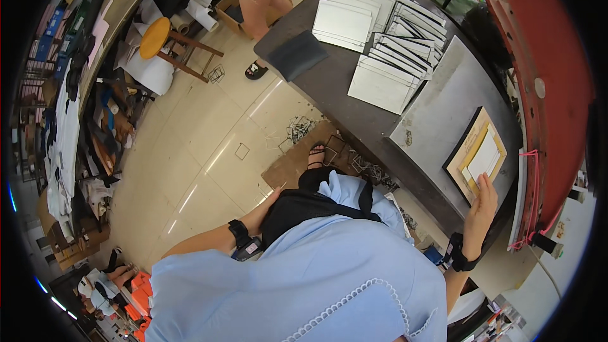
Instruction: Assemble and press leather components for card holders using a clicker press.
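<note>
My right hand [481,212] reaches over the metal plate [437,114] of a red machine [544,50]. Its fingers are stretched out, and the tips rest at the lower edge of a white rectangular sheet [484,152]. Under this sheet lies a wooden board [460,163] with a yellow border around the white piece and a dark edge. My left hand [273,198] hangs low beside a black cloth [297,212] at my waist. That cloth hides most of its fingers, so its grip does not show.
Overlapping white rectangular panels [383,82] cover much of the dark table [304,31], beside a dark flat pad [297,56]. A wooden stool [156,38] and another person's leg [256,22] are farther off. Thin frame-shaped scraps [301,128] litter the floor near a brown cardboard sheet [285,164].
</note>
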Demonstrator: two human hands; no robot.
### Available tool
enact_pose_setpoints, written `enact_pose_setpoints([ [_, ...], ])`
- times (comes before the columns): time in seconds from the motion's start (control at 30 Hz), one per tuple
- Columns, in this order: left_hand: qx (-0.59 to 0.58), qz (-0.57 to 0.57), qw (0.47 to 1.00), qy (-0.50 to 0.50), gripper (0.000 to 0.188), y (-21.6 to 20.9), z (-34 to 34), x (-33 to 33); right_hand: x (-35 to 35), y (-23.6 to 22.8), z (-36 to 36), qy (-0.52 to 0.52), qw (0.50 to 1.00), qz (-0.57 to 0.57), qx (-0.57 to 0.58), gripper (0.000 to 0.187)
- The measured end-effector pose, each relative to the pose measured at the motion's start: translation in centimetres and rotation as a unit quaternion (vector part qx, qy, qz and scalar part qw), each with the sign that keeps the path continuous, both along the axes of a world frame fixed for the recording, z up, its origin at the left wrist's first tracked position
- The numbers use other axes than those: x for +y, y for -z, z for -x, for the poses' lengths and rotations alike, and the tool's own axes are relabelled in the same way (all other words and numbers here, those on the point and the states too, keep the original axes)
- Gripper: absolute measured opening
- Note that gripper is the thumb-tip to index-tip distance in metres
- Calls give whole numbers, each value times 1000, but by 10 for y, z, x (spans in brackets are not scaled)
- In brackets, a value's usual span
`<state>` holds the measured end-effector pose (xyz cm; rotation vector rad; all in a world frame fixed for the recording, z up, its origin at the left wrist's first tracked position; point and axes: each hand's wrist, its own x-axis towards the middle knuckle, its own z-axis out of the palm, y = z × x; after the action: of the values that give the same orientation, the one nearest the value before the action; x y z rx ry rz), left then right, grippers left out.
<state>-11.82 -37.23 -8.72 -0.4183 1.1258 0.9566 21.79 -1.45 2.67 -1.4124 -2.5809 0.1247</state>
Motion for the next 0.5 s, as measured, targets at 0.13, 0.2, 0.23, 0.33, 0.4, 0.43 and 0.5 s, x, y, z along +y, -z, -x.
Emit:
enact_pose_setpoints([
  [0.13, 3, 40, 996, -75, 80, -21, -9, -9, 1, -2, 1, -1, 1000, 11, 7, 42],
  [0.2, 16, 47, 997, -54, 84, -39, -4, 1, -1, -1, -1, -2, 1000, 19, 13, 42],
  [0.23, 57, 28, 997, -46, 83, -50, -2, 6, -2, 0, -2, 1, 1000, 22, 21, 42],
  [0.33, 68, 23, 997, -27, 82, -54, 9, 16, 0, 1, -5, -1, 999, 40, 30, 42],
  [0.4, 101, -20, 995, 10, 79, -49, 19, 24, -1, 1, -9, -1, 999, 41, 26, 43],
  [0.43, 112, -56, 991, 42, 78, -38, 28, 26, -4, -1, -11, 0, 999, 43, 24, 42],
  [0.5, 139, -115, 978, 107, 80, -32, 38, 33, -5, 1, -16, -7, 999, 45, 28, 42],
])
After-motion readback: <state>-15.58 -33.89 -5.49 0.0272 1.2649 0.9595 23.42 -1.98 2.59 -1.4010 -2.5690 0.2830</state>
